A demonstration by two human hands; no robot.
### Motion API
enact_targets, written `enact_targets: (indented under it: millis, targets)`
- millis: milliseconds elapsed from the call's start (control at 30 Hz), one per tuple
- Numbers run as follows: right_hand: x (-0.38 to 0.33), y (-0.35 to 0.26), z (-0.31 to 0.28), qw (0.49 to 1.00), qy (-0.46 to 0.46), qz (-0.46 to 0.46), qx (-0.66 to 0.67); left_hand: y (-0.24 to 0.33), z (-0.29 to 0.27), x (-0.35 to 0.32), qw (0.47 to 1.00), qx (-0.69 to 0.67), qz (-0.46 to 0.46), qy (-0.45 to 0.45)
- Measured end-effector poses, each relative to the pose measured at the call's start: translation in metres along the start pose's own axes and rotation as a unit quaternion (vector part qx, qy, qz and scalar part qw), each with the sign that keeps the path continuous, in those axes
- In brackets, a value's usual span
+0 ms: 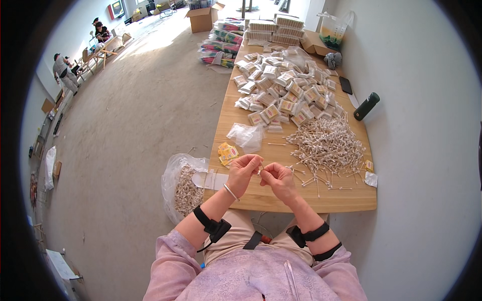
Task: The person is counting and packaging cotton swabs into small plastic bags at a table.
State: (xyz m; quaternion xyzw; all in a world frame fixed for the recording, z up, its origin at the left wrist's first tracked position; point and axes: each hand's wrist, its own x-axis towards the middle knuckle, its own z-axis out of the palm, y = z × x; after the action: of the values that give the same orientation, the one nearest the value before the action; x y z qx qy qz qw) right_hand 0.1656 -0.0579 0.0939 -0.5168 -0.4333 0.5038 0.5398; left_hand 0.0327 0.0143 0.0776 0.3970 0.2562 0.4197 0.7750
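Note:
My left hand [244,171] and my right hand [277,177] meet over the near edge of a wooden table [301,200]. Both pinch a small bunch of thin white sticks [261,169] between the fingertips. A large loose heap of the same white sticks [327,145] lies just right of my hands. A few yellow paper labels [227,152] lie left of my left hand. An empty clear plastic bag [247,135] sits just beyond them. Further back is a broad pile of small packed packets [287,90].
A clear bag full of sticks [185,188] hangs by the table's left edge. Stacked boxes [281,27], a dark green bottle [366,106] and a black phone [346,85] are at the far end. A white wall runs along the right. People [65,72] work far left.

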Motion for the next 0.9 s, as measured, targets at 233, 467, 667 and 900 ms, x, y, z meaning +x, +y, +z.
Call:
enact_targets:
  millis: [233, 467, 667, 900]
  targets:
    - [-0.002, -0.007, 0.001, 0.998, -0.032, 0.020, 0.051, 0.005, 0.006, -0.001, 1.000, -0.008, 0.001, -0.006]
    - [-0.001, -0.006, 0.001, 0.999, -0.011, 0.007, 0.035, -0.002, -0.003, 0.000, 0.998, 0.049, 0.027, -0.013]
    - [-0.002, -0.008, -0.001, 0.999, -0.015, 0.016, 0.036, 0.011, 0.005, 0.000, 1.000, -0.008, 0.010, -0.005]
    - [-0.003, -0.011, 0.003, 0.997, -0.035, 0.024, 0.061, 0.007, 0.001, 0.002, 0.998, 0.051, 0.035, -0.025]
